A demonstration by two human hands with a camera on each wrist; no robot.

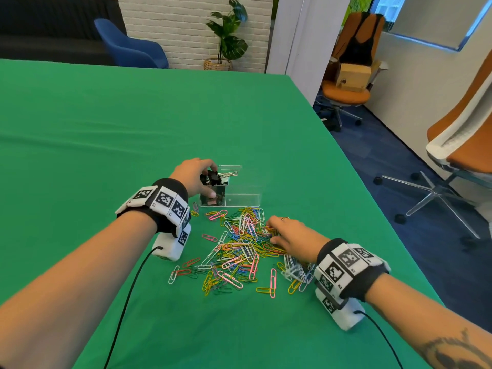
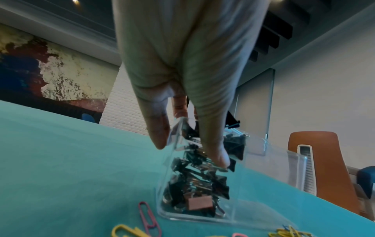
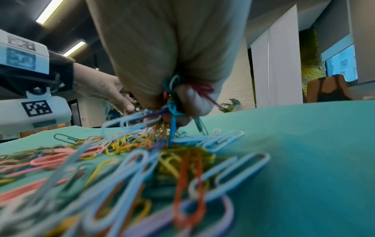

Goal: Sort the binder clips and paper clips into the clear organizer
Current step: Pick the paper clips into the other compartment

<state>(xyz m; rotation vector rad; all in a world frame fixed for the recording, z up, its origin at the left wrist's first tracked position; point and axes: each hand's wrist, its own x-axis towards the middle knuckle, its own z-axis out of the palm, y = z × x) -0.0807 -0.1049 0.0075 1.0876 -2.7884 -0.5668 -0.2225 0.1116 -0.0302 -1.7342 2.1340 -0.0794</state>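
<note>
A clear organizer stands on the green cloth at mid-table. Its left compartment is heaped with black binder clips, also seen through the wall in the left wrist view. My left hand grips that end of the organizer: the thumb lies on the front wall and the fingers curl over the top of the clips. A spread of coloured paper clips lies in front of the organizer. My right hand is on the pile's right side, and its fingers clutch a bunch of paper clips.
The green table ends in an edge on the right, with orange chairs beyond it. A blue chair and a plant stand past the far edge. Black cables trail from both wrist cameras.
</note>
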